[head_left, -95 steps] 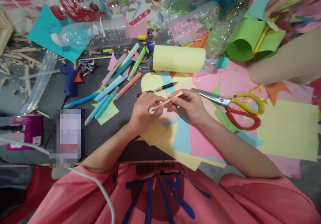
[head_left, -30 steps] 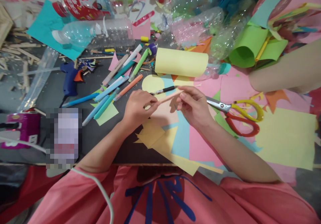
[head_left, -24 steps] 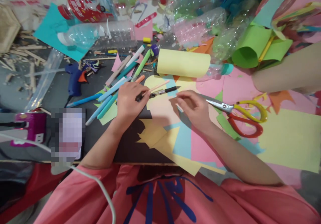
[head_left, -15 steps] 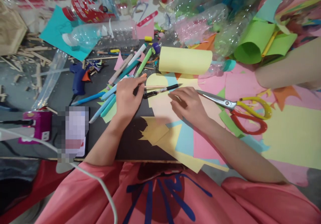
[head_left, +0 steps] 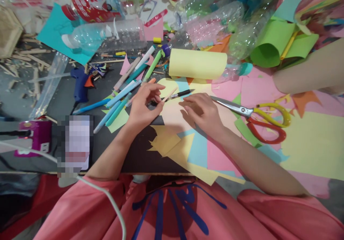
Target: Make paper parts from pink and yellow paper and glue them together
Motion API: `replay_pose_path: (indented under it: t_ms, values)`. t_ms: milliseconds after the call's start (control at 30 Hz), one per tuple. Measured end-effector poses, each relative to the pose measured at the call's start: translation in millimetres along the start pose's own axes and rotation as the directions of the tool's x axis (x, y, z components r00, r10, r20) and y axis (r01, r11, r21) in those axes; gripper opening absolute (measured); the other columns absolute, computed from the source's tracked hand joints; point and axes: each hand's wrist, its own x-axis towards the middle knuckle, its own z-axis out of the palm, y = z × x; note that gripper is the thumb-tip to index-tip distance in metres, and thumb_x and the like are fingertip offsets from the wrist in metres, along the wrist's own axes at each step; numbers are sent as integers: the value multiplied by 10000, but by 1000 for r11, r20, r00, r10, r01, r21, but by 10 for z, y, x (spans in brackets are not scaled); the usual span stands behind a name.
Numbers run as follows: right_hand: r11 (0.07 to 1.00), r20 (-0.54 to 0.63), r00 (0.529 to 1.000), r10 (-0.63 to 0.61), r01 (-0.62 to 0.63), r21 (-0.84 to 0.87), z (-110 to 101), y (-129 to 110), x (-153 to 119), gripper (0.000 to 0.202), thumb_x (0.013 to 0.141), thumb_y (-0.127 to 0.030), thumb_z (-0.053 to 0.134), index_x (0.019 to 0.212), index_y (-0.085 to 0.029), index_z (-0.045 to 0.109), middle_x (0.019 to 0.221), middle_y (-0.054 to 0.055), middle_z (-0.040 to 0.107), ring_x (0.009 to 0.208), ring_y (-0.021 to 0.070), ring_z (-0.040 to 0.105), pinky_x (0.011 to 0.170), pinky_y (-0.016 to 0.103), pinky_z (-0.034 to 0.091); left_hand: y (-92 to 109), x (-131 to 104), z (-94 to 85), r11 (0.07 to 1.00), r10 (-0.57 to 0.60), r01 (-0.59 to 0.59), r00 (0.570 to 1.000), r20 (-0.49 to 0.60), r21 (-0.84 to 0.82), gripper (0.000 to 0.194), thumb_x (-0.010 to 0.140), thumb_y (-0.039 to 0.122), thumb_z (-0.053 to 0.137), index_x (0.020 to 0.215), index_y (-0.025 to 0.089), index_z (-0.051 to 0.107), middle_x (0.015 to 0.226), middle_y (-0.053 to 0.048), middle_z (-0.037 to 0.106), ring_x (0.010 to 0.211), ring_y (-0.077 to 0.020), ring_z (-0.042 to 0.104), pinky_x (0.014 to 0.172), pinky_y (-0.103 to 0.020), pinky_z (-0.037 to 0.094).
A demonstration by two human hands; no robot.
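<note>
Between the thumb and fingers of my left hand [head_left: 146,105] is a thin wooden stick [head_left: 170,94], its free end pointing up and right. A black pen [head_left: 182,93] lies just beyond, partly behind the left fingertips. My right hand [head_left: 205,113] rests over pale pink paper [head_left: 174,116], fingers curved and apart, holding nothing. Scissors [head_left: 243,111] with one yellow and one red handle lie right of it, blades toward the hand. Several markers [head_left: 120,93] are spread left of my left hand. A rolled yellow paper tube [head_left: 198,63] lies beyond both hands.
Plastic bottles [head_left: 120,34] crowd the back. At left are a blue glue gun [head_left: 80,84], a phone [head_left: 77,139] and a purple box [head_left: 40,136], with a white cable [head_left: 102,190] in front. Another person's arm [head_left: 309,70] reaches in from the right.
My left hand has moved slightly right, and its fingers have closed on the wooden stick, whose end is now raised. My right hand has barely moved. The view has shifted slightly.
</note>
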Motion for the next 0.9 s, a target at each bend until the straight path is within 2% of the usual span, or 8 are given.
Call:
replay_pose_path:
  t_ms: [167, 267, 467, 567, 633, 767, 833, 900]
  values:
    - [993, 80, 995, -65, 72, -90, 19, 3, -31, 367, 937, -374, 564, 1288, -270, 561, 1299, 103, 671, 1203, 299, 600, 1009, 501, 462, 153, -33, 120, 933, -161, 176, 984, 71, -313, 257, 736, 253, 811, 953, 216, 679, 921, -11, 608, 732, -90, 637, 628, -181, 563]
    - [989, 168, 982, -90, 108, -103, 41, 13, -34, 412, 951, -341, 538, 1356, -265, 526, 1422, 96, 600, 1316, 295, 521, 1094, 502, 402, 177, -22, 154, 849, -244, 257, 966, 90, -461, 279, 712, 331, 849, 893, 206, 678, 860, -3, 636, 655, -88, 639, 564, -188, 561]
    - [993, 205, 979, -14, 37, -108, 9, 1, -6, 215, 962, -234, 473, 1038, -215, 672, 1061, 85, 744, 992, 259, 640, 911, 445, 468, 155, 40, 106, 754, -392, 340, 919, 30, -562, 343, 666, 319, 885, 876, 190, 646, 749, 15, 696, 693, -100, 683, 694, -208, 596]
    - [983, 196, 980, 33, 3, -183, 1, -1, -17, 231, 942, -243, 502, 1103, -185, 657, 1114, 119, 709, 1060, 292, 585, 912, 456, 439, 146, 41, 91, 768, -428, 384, 903, 35, -513, 340, 699, 327, 851, 913, 196, 621, 754, 8, 717, 692, -124, 702, 695, -243, 607]
    - [977, 204, 977, 65, -21, -212, 7, 2, -33, 241, 922, -254, 528, 1125, -186, 638, 1122, 128, 679, 1085, 311, 549, 915, 471, 425, 137, 32, 90, 786, -429, 394, 902, 39, -477, 327, 713, 326, 828, 926, 202, 613, 773, 3, 724, 715, -136, 712, 713, -262, 613]
    - [975, 195, 974, 119, -78, -207, 18, 5, -44, 110, 872, -252, 566, 976, -237, 597, 991, 89, 648, 1001, 306, 542, 863, 468, 432, 92, 8, 92, 848, -392, 366, 920, 12, -383, 325, 712, 304, 809, 953, 212, 612, 843, -16, 715, 813, -149, 712, 765, -274, 611]
    - [982, 184, 974, 129, -100, -160, 8, -6, -33, 30, 869, -221, 549, 885, -245, 558, 899, 65, 643, 926, 282, 555, 810, 439, 436, 59, -4, 92, 874, -365, 345, 931, 5, -342, 347, 717, 302, 802, 992, 215, 609, 873, -22, 700, 852, -146, 701, 774, -261, 604]
    - [991, 173, 977, 126, -114, -76, -14, -30, -14, 91, 867, -179, 518, 804, -245, 518, 792, 38, 624, 820, 244, 560, 753, 402, 432, 28, -14, 93, 890, -344, 330, 939, 11, -314, 377, 734, 310, 793, 1044, 221, 598, 890, -25, 687, 871, -145, 692, 771, -252, 599]
